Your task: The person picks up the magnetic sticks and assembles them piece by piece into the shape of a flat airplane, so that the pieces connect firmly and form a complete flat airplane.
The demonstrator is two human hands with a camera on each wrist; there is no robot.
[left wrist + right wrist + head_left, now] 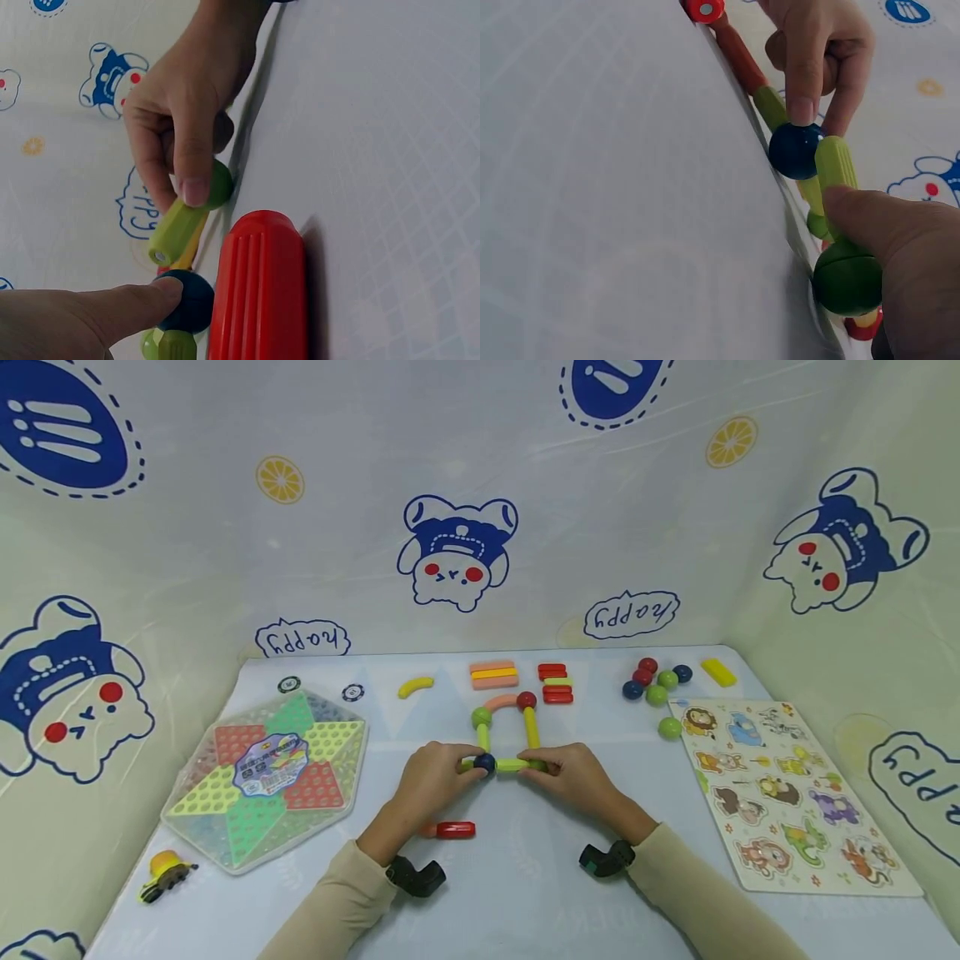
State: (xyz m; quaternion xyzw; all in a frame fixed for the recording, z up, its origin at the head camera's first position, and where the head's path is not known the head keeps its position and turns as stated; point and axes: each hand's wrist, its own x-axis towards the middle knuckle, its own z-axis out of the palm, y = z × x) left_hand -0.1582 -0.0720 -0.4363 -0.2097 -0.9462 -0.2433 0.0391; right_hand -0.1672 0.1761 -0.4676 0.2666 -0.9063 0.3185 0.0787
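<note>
Lime plastic: the rod (511,766) lies between my two hands, its long axis running left to right across the counter (525,893) in front of me. My right hand (576,777) is the nearer to it, thumb and fingers pinched on it close to its right end, where a dark green ball (847,279) sits. My left hand (431,777) grips the blue ball (485,765), fingers drawn in narrow, thumb on its top. So the rod is just to the right of my left fingers, its free end toward the blue ball; from the left wrist that end looks slightly apart from it, though from above I cannot tell whether they touch.

The rod is pale and grooved lengthwise, with a small silvery dot in its free end. The blue ball is dark and glossy; the dark green one shows a seam.

Beyond the blue ball, a second lime rod (483,740) leads away to a light green ball (482,717), a pink arc (501,702), a red ball (527,700) and a yellow rod (532,728) whose near end my fingers hide. A red rod (456,830) lies by my left wrist.
</note>
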